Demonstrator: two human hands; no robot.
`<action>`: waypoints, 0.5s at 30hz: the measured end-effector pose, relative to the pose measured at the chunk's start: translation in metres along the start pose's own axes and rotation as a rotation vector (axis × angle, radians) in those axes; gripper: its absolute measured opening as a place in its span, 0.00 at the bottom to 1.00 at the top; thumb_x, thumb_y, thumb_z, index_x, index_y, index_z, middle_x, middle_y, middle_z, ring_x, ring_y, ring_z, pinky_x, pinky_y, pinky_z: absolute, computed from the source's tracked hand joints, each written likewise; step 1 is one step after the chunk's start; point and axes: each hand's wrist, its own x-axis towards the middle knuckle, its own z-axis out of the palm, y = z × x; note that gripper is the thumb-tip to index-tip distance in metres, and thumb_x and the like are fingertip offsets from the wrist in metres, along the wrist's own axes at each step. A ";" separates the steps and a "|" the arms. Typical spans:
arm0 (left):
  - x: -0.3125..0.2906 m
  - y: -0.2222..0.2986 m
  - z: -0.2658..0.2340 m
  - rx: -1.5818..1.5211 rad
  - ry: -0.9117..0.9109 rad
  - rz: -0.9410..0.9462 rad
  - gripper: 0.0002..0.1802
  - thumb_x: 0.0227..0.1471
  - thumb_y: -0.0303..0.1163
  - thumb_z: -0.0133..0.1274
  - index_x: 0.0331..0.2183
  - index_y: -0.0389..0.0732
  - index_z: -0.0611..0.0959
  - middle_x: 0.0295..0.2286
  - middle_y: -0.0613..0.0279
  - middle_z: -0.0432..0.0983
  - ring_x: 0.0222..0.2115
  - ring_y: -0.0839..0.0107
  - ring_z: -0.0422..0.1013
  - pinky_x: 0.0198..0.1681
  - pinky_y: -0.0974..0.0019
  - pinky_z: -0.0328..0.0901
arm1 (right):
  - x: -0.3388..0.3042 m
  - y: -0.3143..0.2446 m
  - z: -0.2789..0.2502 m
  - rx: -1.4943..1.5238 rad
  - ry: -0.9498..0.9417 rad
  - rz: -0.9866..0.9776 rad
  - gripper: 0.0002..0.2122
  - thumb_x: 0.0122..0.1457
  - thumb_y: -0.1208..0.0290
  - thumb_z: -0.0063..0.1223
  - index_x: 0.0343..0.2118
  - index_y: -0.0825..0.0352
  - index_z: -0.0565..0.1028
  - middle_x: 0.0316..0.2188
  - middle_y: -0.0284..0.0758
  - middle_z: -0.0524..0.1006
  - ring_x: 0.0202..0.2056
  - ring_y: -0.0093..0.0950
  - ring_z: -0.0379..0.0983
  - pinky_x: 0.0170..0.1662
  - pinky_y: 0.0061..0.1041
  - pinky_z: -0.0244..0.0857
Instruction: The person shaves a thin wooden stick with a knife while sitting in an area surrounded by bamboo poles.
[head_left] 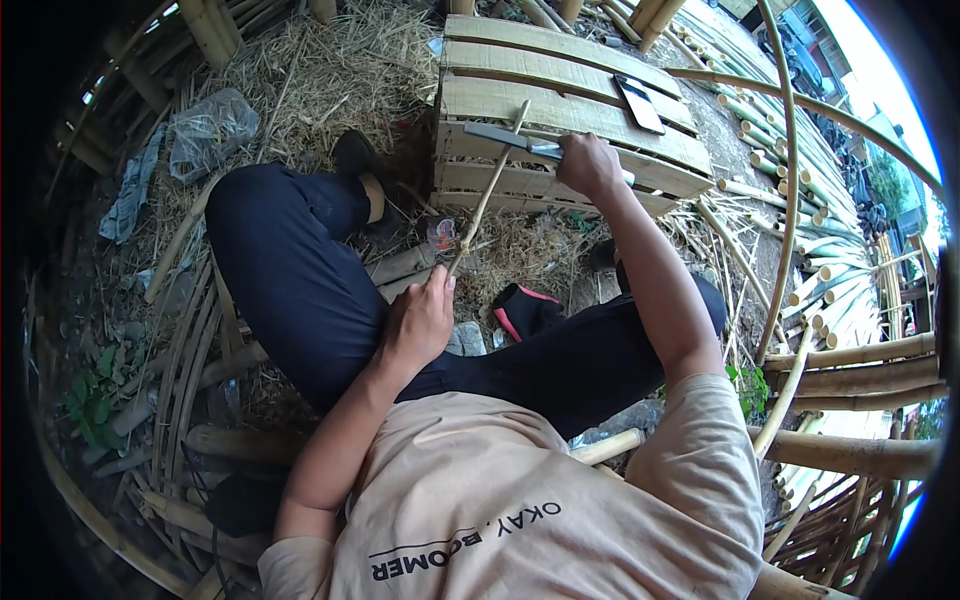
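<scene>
In the head view, I see the left hand (420, 316) with its fingers closed around the low end of a thin stick (484, 203). The stick leans up past the near edge of the slatted wooden counter (482, 63), with its tip above the slats. I can't tell if it rests on them. The right hand (590, 166) has its fingers wrapped around the handle of a grey knife (490, 132). Its blade crosses the stick near the tip; I can't tell if they touch. I think the left hand holds low so it is well away from the blade. A phone (640, 104) lies by the counter's right edge, maybe to be safe.
</scene>
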 end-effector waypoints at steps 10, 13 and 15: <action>0.002 -0.005 0.003 -0.110 -0.016 0.024 0.16 0.69 0.36 0.39 0.32 0.36 0.71 0.13 0.56 0.74 0.12 0.64 0.74 0.15 0.62 0.68 | 0.002 0.013 0.008 0.056 0.004 0.103 0.09 0.49 0.72 0.57 0.33 0.67 0.82 0.32 0.50 0.82 0.36 0.47 0.81 0.43 0.41 0.76; 0.003 0.007 -0.010 -0.265 -0.106 -0.065 0.17 0.69 0.37 0.38 0.32 0.36 0.71 0.14 0.56 0.75 0.11 0.65 0.73 0.14 0.64 0.67 | 0.001 0.018 0.001 0.087 0.000 0.154 0.09 0.48 0.72 0.57 0.32 0.67 0.82 0.32 0.51 0.82 0.36 0.47 0.81 0.43 0.42 0.76; 0.003 0.014 -0.016 -0.343 -0.147 -0.111 0.17 0.70 0.37 0.37 0.31 0.36 0.70 0.14 0.55 0.75 0.11 0.66 0.73 0.14 0.65 0.67 | 0.001 0.010 -0.006 0.053 -0.033 0.085 0.10 0.47 0.71 0.58 0.33 0.67 0.83 0.31 0.51 0.82 0.36 0.47 0.81 0.43 0.41 0.76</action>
